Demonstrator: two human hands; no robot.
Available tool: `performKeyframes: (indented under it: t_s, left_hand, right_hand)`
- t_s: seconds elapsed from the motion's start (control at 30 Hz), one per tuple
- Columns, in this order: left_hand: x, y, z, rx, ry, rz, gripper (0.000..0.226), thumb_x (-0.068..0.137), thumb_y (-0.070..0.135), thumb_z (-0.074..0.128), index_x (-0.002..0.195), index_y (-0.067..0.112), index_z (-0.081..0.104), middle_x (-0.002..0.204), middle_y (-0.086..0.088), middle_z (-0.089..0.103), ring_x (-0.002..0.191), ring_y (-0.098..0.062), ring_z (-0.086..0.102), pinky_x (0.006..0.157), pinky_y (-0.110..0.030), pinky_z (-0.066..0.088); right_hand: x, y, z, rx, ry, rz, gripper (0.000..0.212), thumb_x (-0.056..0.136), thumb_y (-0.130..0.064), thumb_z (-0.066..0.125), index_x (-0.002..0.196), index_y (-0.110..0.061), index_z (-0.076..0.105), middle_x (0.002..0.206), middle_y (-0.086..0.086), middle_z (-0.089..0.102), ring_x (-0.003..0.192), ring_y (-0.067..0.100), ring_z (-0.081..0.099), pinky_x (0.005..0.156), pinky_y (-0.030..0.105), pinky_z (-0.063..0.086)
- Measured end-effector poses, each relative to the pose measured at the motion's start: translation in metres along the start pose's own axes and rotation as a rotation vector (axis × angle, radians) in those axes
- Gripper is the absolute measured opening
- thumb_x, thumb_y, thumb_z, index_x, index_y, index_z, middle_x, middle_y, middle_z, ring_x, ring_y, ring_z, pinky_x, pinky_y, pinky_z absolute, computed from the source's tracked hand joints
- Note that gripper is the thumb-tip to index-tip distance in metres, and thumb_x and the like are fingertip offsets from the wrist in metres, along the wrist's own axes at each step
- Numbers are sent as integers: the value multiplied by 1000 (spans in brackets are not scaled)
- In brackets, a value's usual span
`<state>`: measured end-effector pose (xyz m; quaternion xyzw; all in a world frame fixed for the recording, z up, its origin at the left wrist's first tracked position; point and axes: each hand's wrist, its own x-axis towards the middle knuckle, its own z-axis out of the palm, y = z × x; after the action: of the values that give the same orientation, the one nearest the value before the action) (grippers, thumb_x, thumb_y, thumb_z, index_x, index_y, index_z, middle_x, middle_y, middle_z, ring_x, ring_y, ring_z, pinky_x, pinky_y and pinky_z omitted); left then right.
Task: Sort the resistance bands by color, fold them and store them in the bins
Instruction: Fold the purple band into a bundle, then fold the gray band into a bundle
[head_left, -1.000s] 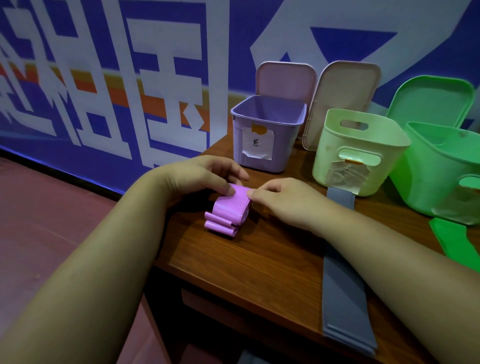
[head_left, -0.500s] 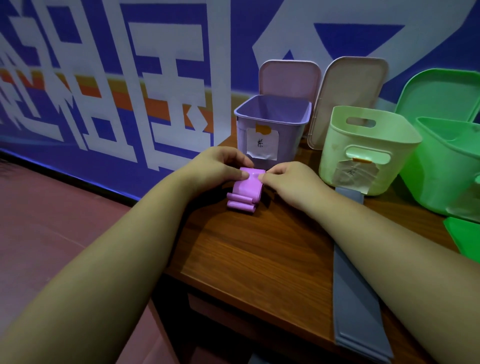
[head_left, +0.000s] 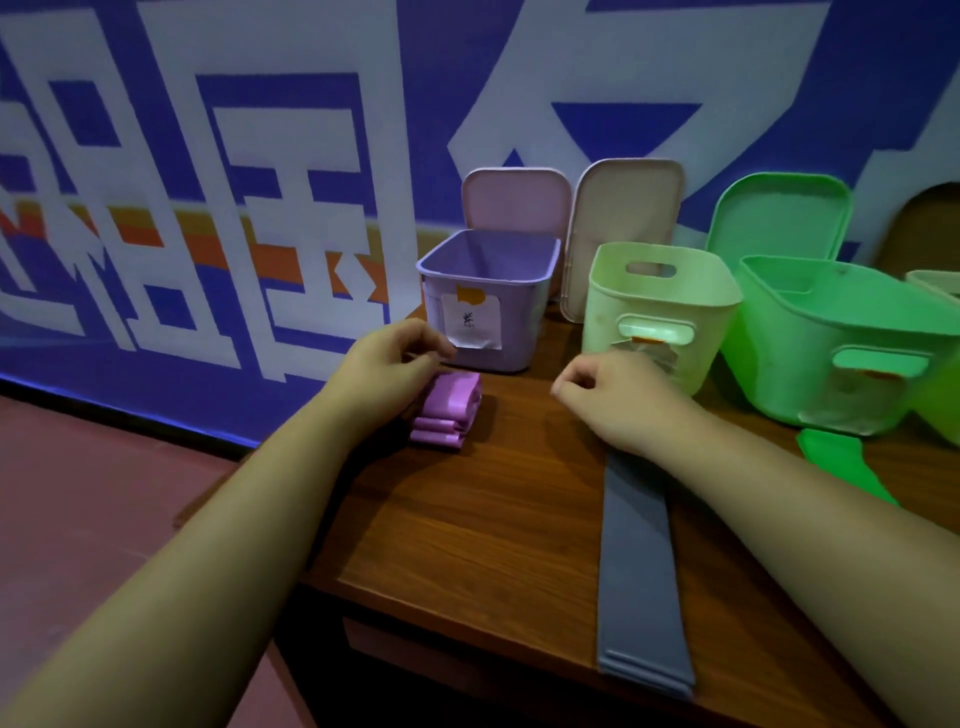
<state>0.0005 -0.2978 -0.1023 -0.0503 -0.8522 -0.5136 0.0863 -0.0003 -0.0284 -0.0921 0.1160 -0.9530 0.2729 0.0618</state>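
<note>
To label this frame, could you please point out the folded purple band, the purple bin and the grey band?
folded purple band (head_left: 453, 399): head view, on its top fold.
purple bin (head_left: 519, 332): head view, on its front wall right of the label.
grey band (head_left: 639, 571): head view, on its flat middle.

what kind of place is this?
Probably a staged recording room, not a home: a huge printed banner covers the wall, and a wooden desk holds a labelled purple bin and a folded pink band.
</note>
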Motion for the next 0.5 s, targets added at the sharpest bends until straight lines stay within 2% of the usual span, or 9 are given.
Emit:
performKeyframes:
  t_s: [0.1, 0.17, 0.23, 0.3, 0.37, 0.43, 0.5]
  left_hand:
    - [-5, 30, 13, 277, 30, 230, 26, 104, 13, 59, 102, 35, 72, 111, 15, 67, 103, -2, 65, 84, -24, 56]
    - [-10, 56, 29, 398, -79, 340, 27, 101, 10, 60, 102, 33, 75, 103, 19, 70, 99, 8, 63, 77, -10, 48]
    - [-13, 77, 53, 455, -214, 335, 25, 100, 12, 60, 104, 29, 77, 97, 19, 72, 89, 10, 64, 70, -5, 46]
    - [-11, 90, 83, 528, -307, 325, 19, 99, 20, 64, 110, 28, 78, 103, 15, 74, 90, 4, 66, 78, -15, 51]
    - [-3, 99, 111, 625, -352, 266, 24, 97, 28, 66, 118, 25, 77, 115, 6, 74, 101, -13, 68, 87, -28, 53]
    - [7, 105, 133, 673, -347, 173, 26, 97, 29, 64, 117, 19, 78, 116, -3, 74, 103, -23, 68, 85, -31, 52]
    - [13, 103, 150, 664, -328, 85, 26, 99, 29, 62, 110, 12, 78, 107, -8, 72, 101, -29, 67, 81, -32, 49]
  right_hand:
    - [-14, 25, -22, -26, 73, 21, 20, 100, -32, 64, 88, -26, 79, 85, -9, 73, 82, 9, 66, 72, 27, 52]
    - [-20, 42, -33, -61, 79, 63, 21, 98, -30, 65, 83, -23, 77, 81, -7, 73, 78, 12, 66, 64, 28, 47]
    - [-26, 57, -40, -98, 24, 141, 17, 97, -34, 67, 87, -24, 76, 85, -5, 73, 82, 17, 66, 68, 30, 48]
    - [-31, 69, -42, -114, -37, 208, 18, 97, -41, 69, 91, -24, 75, 90, -2, 72, 88, 20, 66, 75, 33, 51]
    - [-35, 78, -40, -65, -51, 236, 20, 96, -45, 70, 92, -26, 74, 92, -2, 73, 91, 20, 67, 80, 34, 53]
    - [-37, 85, -37, -10, -11, 247, 23, 96, -48, 70, 91, -26, 72, 93, -3, 73, 91, 20, 68, 78, 33, 51]
    - [-38, 90, -33, 12, 25, 256, 23, 96, -50, 68, 92, -27, 70, 95, -4, 73, 92, 20, 67, 77, 33, 49]
